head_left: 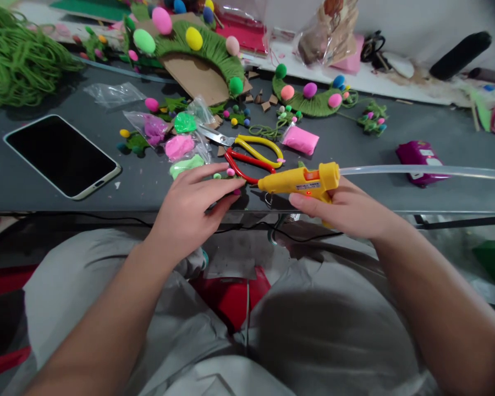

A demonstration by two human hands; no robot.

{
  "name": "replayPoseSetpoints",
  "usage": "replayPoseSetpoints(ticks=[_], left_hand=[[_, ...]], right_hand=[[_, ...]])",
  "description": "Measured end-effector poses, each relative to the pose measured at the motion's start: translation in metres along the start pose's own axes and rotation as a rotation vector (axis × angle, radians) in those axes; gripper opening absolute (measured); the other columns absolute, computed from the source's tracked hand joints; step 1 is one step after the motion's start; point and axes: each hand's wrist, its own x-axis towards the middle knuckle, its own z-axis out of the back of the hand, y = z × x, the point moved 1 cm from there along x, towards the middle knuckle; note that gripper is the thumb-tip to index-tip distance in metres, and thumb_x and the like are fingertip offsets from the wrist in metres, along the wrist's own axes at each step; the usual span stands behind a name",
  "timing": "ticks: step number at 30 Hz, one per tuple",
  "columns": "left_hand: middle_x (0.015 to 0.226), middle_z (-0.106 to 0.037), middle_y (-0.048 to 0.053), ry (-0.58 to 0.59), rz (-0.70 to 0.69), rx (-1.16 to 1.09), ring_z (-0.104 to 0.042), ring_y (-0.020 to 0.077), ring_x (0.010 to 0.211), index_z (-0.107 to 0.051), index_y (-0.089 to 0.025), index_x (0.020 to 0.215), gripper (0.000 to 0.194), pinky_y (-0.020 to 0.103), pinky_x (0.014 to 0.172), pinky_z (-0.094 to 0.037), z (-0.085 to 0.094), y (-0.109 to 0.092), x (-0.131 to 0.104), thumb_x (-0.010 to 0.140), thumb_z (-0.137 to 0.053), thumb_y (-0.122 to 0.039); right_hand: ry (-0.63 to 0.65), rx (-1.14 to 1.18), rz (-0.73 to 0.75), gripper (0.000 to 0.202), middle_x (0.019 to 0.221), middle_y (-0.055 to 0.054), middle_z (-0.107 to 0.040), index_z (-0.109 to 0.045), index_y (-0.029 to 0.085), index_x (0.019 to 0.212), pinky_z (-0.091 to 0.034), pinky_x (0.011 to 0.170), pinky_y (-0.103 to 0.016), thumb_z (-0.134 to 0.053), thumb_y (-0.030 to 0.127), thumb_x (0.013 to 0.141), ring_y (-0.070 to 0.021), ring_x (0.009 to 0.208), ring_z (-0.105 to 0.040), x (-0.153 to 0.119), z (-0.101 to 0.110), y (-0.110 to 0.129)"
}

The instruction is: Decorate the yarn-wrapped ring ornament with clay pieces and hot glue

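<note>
My right hand [342, 206] is wrapped round a yellow glue gun [292, 180], its red light lit and a long clear glue stick [396, 171] running out of its back. The nozzle points left, close to the fingertips of my left hand [193, 201]. Those fingers are closed at the table's front edge on a small piece with pink and green balls [230, 172], mostly hidden by the fingers. Just behind lie scissors [247, 157] with one red and one yellow handle. Bags of pink clay [179, 147] and green clay [185, 122] lie beyond my left hand.
A phone [61, 157] lies at left, below a heap of green yarn [20, 60]. Green yarn-wrapped arcs with coloured balls [223, 60] [309, 102] stand at the back. A pink packet [300, 139] and a purple packet [421, 159] lie at right.
</note>
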Motion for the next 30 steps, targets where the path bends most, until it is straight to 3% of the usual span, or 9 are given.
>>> replayPoseSetpoints(ticks=[5,9,14,19,23,26,30], left_hand=[[0.114,-0.084,0.005,0.012,-0.015,-0.049,-0.071,0.0271,0.129,-0.077,-0.023,0.119,0.023,0.043,0.105,-0.061,-0.0012,0.0005,-0.0006,0.101,-0.066,-0.014],[0.126,-0.081,0.004,0.007,-0.009,-0.098,-0.069,0.0282,0.131,-0.076,-0.027,0.115,0.02,0.051,0.111,-0.058,0.0005,0.0001,0.0006,0.102,-0.065,-0.017],[0.125,-0.08,0.005,-0.019,-0.009,-0.048,-0.069,0.0289,0.13,-0.075,-0.025,0.105,0.011,0.051,0.112,-0.057,0.0029,0.0003,0.0007,0.098,-0.071,-0.017],[0.124,-0.08,0.006,-0.021,-0.034,-0.071,-0.069,0.0298,0.129,-0.077,-0.025,0.102,0.01,0.052,0.11,-0.058,0.0019,0.0015,0.0,0.097,-0.072,-0.018],[0.125,-0.079,0.008,-0.014,-0.054,-0.063,-0.068,0.0309,0.13,-0.078,-0.024,0.107,0.013,0.052,0.109,-0.058,0.0011,0.0015,-0.0005,0.098,-0.07,-0.018],[0.126,-0.079,0.007,-0.007,-0.05,-0.064,-0.068,0.0303,0.131,-0.079,-0.026,0.107,0.015,0.052,0.109,-0.058,0.0007,0.0023,-0.0012,0.098,-0.069,-0.018],[0.127,-0.079,0.006,0.002,-0.043,-0.068,-0.067,0.0303,0.132,-0.08,-0.027,0.109,0.018,0.053,0.11,-0.058,0.0009,0.0019,-0.0015,0.099,-0.067,-0.018]], right_hand=[[0.011,-0.016,-0.041,0.05,0.106,-0.003,-0.078,-0.079,0.027,0.12,-0.06,0.09,-0.036,-0.062,0.067,0.096,-0.0239,0.093,-0.072,-0.0007,0.0008,-0.0005],[0.008,-0.018,-0.026,0.049,0.113,-0.002,-0.078,-0.077,0.03,0.128,-0.058,0.101,-0.039,-0.064,0.065,0.096,-0.0254,0.101,-0.072,-0.0004,0.0009,-0.0018],[0.015,-0.047,-0.059,0.051,0.131,-0.003,-0.075,-0.075,0.034,0.132,-0.052,0.113,-0.043,-0.062,0.067,0.096,-0.0294,0.12,-0.069,-0.0008,0.0016,-0.0026],[0.024,-0.058,-0.095,0.053,0.13,-0.004,-0.076,-0.077,0.031,0.129,-0.054,0.11,-0.043,-0.06,0.069,0.097,-0.0305,0.119,-0.07,-0.0016,0.0026,-0.0009],[0.007,-0.02,-0.03,0.046,0.134,0.0,-0.076,-0.074,0.036,0.136,-0.051,0.116,-0.042,-0.067,0.058,0.096,-0.0291,0.122,-0.07,-0.0033,0.0037,-0.0014],[-0.007,-0.009,0.0,0.045,0.12,-0.001,-0.08,-0.074,0.033,0.135,-0.053,0.113,-0.042,-0.069,0.055,0.096,-0.028,0.112,-0.073,-0.0049,0.0058,-0.0035],[-0.08,-0.011,-0.035,0.044,0.094,-0.003,-0.08,-0.079,0.03,0.124,-0.061,0.098,-0.043,-0.069,0.06,0.094,-0.029,0.097,-0.075,-0.0091,0.01,-0.0073]])
